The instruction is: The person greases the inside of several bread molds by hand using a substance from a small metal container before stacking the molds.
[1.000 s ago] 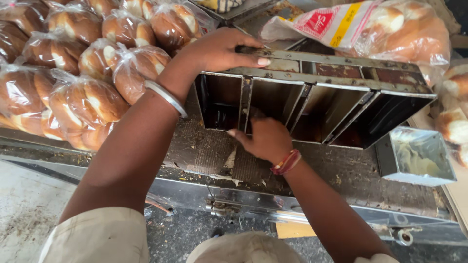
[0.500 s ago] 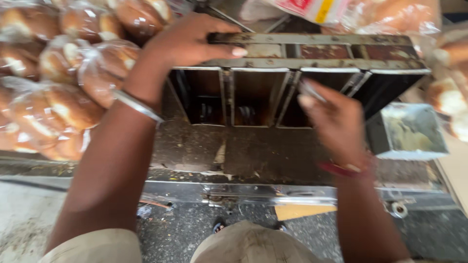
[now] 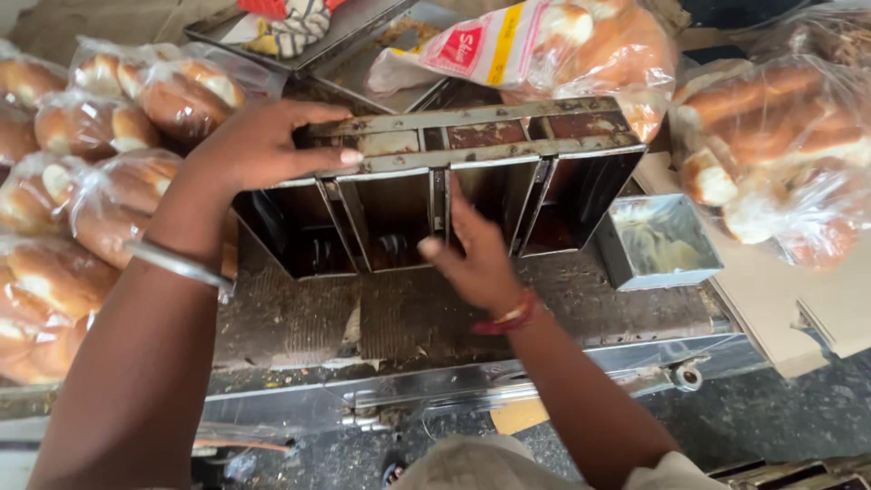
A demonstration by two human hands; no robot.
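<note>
I see a strapped set of metal loaf tins (image 3: 435, 181) tipped on its side on the worktable (image 3: 299, 327), open mouths facing me, its long axis running left to right and rising slightly toward the far right. The three or four cavities I can see into look dark and hold no bread. My left hand (image 3: 263, 145) lies flat along the top left rim, fingers stretched out and pressing the frame. My right hand (image 3: 476, 259) is just in front of the middle cavities, fingers loosely spread; it is blurred, and I cannot tell whether it holds anything.

Just right of the tins stands a small square tin (image 3: 658, 240) with a pale greasy smear inside. Bagged buns (image 3: 82, 218) are heaped at the left, more bagged bread (image 3: 771, 154) at the right and far side. A flat tray (image 3: 318, 36) lies at the far edge. The table is crumb-strewn metal with a grimy floor (image 3: 771, 408) below.
</note>
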